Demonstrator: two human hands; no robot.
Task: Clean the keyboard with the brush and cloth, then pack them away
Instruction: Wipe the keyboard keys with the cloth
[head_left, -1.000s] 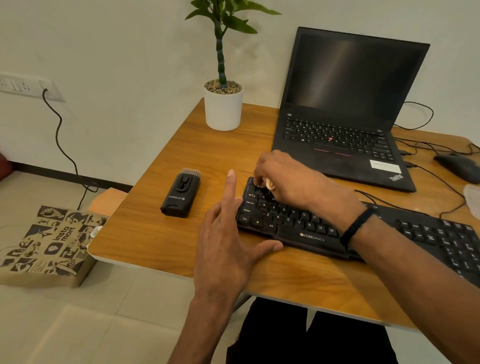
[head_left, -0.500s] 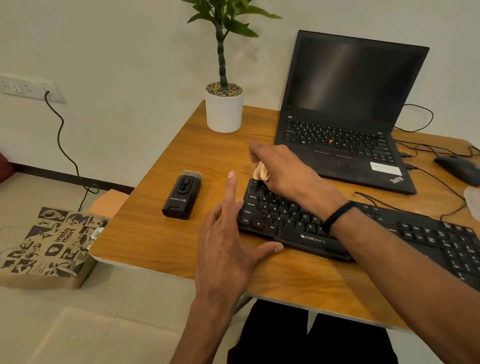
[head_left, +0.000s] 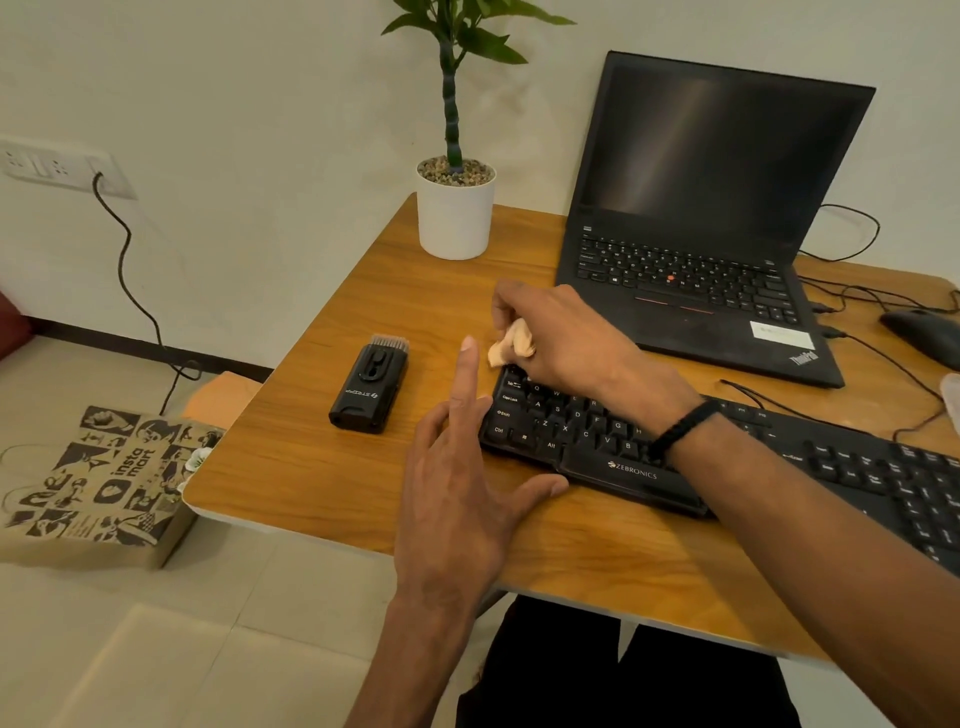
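A black Zebronics keyboard (head_left: 613, 441) lies across the wooden desk (head_left: 322, 467). My right hand (head_left: 566, 332) grips a small bunched beige cloth (head_left: 511, 347) just above the keyboard's top left corner. My left hand (head_left: 462, 488) is spread with straight fingers at the keyboard's left end, thumb against its front edge and fingers touching its side. A black brush tool (head_left: 370, 388) with short bristles at its far end lies on the desk to the left of both hands.
An open black laptop (head_left: 717, 218) stands behind the keyboard. A white potted plant (head_left: 455, 213) sits at the back left corner. A mouse (head_left: 924, 335) and cables lie far right. A printed paper bag (head_left: 98, 483) stands on the floor left of the desk.
My right hand with the cloth has moved from the keys up and back off the keyboard's top left corner. My left hand has stayed at the keyboard's left end.
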